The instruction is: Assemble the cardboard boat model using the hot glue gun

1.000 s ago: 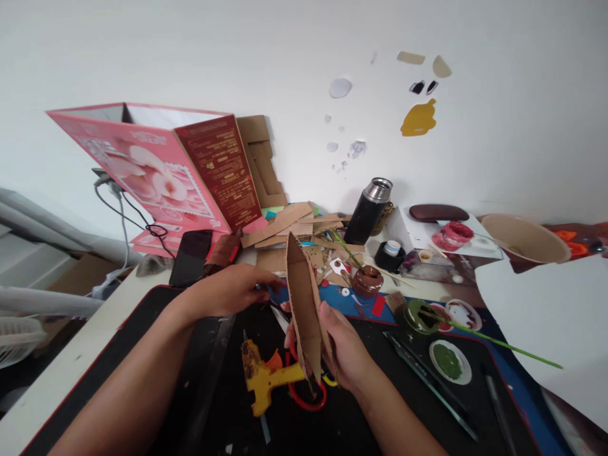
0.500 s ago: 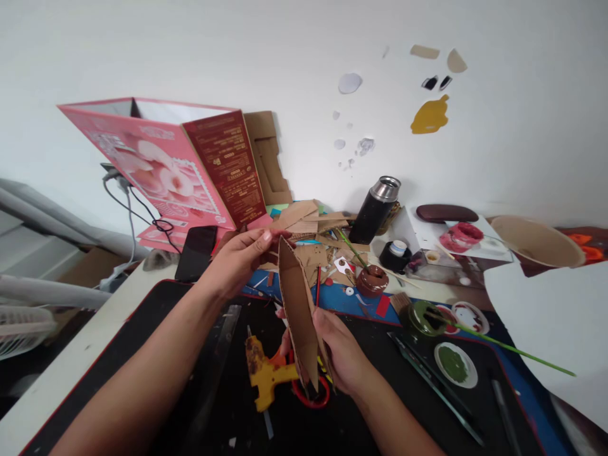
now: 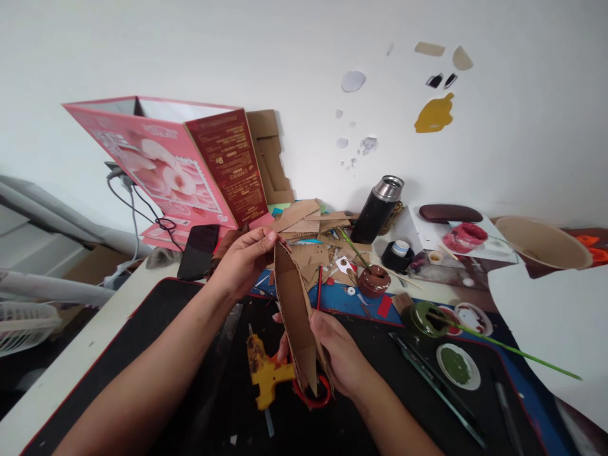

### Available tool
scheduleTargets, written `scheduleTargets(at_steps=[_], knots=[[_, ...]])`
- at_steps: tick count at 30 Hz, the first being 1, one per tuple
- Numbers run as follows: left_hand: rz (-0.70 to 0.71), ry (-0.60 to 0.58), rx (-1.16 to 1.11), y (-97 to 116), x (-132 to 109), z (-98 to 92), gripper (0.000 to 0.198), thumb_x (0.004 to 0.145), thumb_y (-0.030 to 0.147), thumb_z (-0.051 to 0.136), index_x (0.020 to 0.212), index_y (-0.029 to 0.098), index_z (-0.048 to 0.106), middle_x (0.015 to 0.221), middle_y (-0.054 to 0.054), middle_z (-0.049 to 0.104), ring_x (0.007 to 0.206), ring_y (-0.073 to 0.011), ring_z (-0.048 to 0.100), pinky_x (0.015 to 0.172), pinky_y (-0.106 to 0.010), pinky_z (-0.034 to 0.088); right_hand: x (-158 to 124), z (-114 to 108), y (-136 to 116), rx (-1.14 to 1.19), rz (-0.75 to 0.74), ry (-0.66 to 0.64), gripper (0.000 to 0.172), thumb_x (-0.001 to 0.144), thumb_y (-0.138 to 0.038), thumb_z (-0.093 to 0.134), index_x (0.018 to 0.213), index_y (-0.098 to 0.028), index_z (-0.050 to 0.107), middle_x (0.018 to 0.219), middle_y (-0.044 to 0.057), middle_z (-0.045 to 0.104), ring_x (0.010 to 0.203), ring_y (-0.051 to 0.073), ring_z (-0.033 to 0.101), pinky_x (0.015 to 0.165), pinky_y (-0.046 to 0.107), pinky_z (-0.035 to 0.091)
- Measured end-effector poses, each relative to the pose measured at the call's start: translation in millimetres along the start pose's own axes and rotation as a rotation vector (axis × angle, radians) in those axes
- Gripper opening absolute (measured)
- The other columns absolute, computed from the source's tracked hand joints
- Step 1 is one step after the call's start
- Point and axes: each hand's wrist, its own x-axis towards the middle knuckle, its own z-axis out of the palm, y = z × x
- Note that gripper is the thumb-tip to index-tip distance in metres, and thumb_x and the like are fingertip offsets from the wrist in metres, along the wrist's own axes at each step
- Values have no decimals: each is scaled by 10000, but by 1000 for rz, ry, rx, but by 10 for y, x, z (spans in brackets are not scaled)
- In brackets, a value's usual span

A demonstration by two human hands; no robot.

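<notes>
A narrow folded cardboard piece (image 3: 297, 304), hollow and pointed at its far end, is held up over the black mat (image 3: 190, 392). My right hand (image 3: 339, 348) is closed around its near half, thumb on the right wall and fingertips showing at the left. At the far tip, my left hand (image 3: 247, 256) pinches the cardboard between thumb and fingers; part of those fingers is hidden. Below lies a yellow hot glue gun (image 3: 266, 373) with a glue stick at its back. Red-handled scissors (image 3: 323, 396) are partly covered by the cardboard.
Cardboard scraps (image 3: 308, 221) crowd the back, near a black thermos (image 3: 375, 212). On the right stand a brown paint jar (image 3: 374, 282), a green paint jar (image 3: 425, 320) with a brush, and a lid of green paint (image 3: 458, 366). A pink box (image 3: 175, 164) and phone (image 3: 198, 252) are left.
The cardboard piece and both hands have shifted slightly left against the mat, with the grip kept. The whole view has moved a little.
</notes>
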Motion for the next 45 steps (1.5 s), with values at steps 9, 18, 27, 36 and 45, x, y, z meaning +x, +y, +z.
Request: scheduleTargets(at_steps=[9, 18, 27, 36, 45], knots=[[-26, 26, -48, -56, 46, -50, 360, 727, 434, 962, 864, 134, 819, 711, -72, 773, 678, -181, 717, 659, -250, 538, -7, 28, -16, -5, 5, -29, 732, 927, -769, 663, 1235, -112, 756, 782, 104, 776, 475, 150, 589, 433, 237, 423], [-18, 26, -126, -21, 47, -52, 366, 677, 414, 1005, 742, 142, 767, 706, -45, 749, 655, -143, 681, 619, -218, 521, -7, 26, -17, 5, 7, -6, 734, 902, -778, 688, 1212, -117, 761, 795, 110, 782, 485, 148, 605, 447, 237, 445], [3, 41, -96, -54, 38, -14, 415, 617, 456, 1032, 709, 154, 764, 688, -42, 741, 675, -144, 674, 661, -219, 531, -4, 21, -4, 1, 13, -16, 732, 921, -766, 676, 1233, -109, 757, 820, 119, 791, 497, 148, 614, 454, 238, 465], [9, 38, -88, -67, 34, 0, 429, 609, 465, 1034, 714, 141, 772, 682, -54, 744, 683, -155, 684, 661, -222, 521, -18, 21, -17, 5, 24, -11, 729, 927, -763, 670, 1249, -113, 739, 823, 114, 788, 471, 143, 612, 435, 237, 474], [22, 55, -87, -113, 30, 6, 456, 602, 487, 1033, 701, 150, 742, 715, -43, 745, 678, -139, 650, 682, -224, 511, 6, 16, 1, 13, 27, -1, 756, 895, -774, 701, 1228, -98, 759, 804, 118, 795, 503, 156, 644, 439, 235, 495]])
